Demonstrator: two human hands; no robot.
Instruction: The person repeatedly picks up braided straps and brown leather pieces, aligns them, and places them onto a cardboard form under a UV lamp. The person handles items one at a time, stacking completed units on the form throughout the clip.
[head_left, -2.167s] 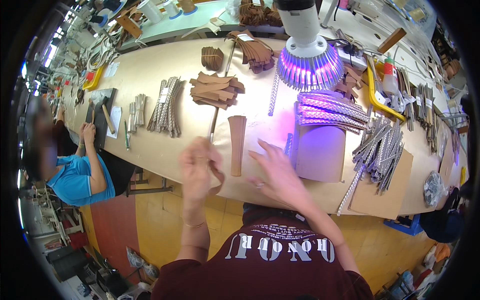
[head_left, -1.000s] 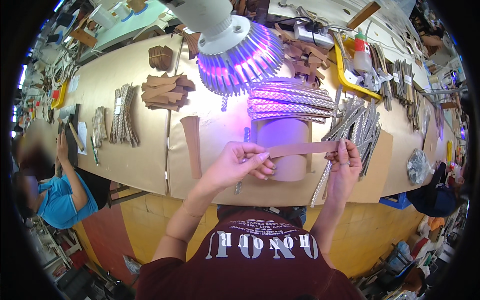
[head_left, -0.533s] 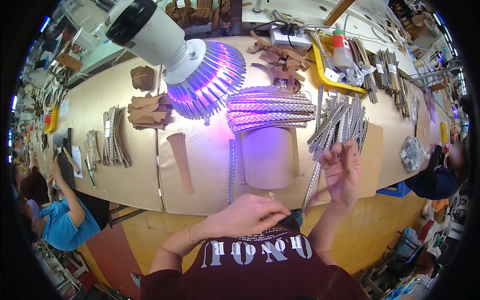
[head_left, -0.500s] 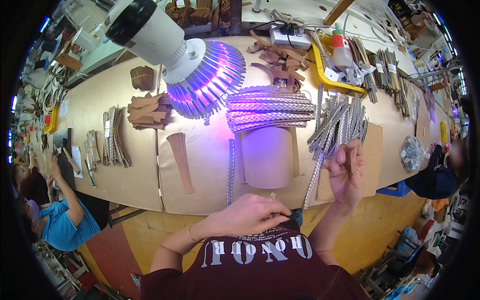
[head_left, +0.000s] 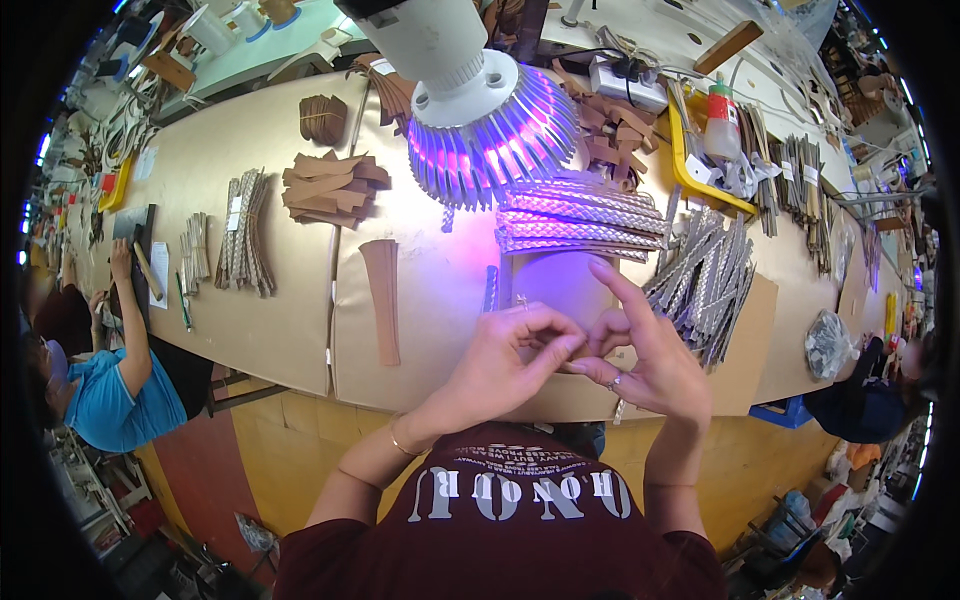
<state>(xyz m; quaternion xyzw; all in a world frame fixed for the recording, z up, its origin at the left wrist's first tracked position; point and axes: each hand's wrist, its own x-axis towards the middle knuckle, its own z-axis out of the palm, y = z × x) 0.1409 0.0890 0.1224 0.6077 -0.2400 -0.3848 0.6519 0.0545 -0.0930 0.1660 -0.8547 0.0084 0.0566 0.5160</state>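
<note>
In front of my chest, above the near table edge, my two hands meet at their fingertips. My left hand [head_left: 515, 355] is closed in a pinch. Touching it, my right hand [head_left: 655, 365] has thumb and fingers drawn together while its index finger points up. Whatever lies between the fingertips is hidden or too small to name. Just beyond the hands, a row of braided strips [head_left: 580, 222] lies across a brown block [head_left: 555, 275] under purple light. A heap of grey braided strips [head_left: 705, 285] sits right of my right hand.
A lamp with a finned head [head_left: 490, 135] hangs over the table. Left are a stack of tan strips [head_left: 380, 300], brown pieces [head_left: 330, 188] and a braided bundle [head_left: 243, 230]. A yellow tray [head_left: 690, 165] holds a bottle [head_left: 721, 125]. A person in blue [head_left: 125, 390] works at far left.
My right hand has come left and down from beside the grey strips to meet my left hand. My left hand has risen slightly from my chest. The view has shifted, moving the lamp rightward.
</note>
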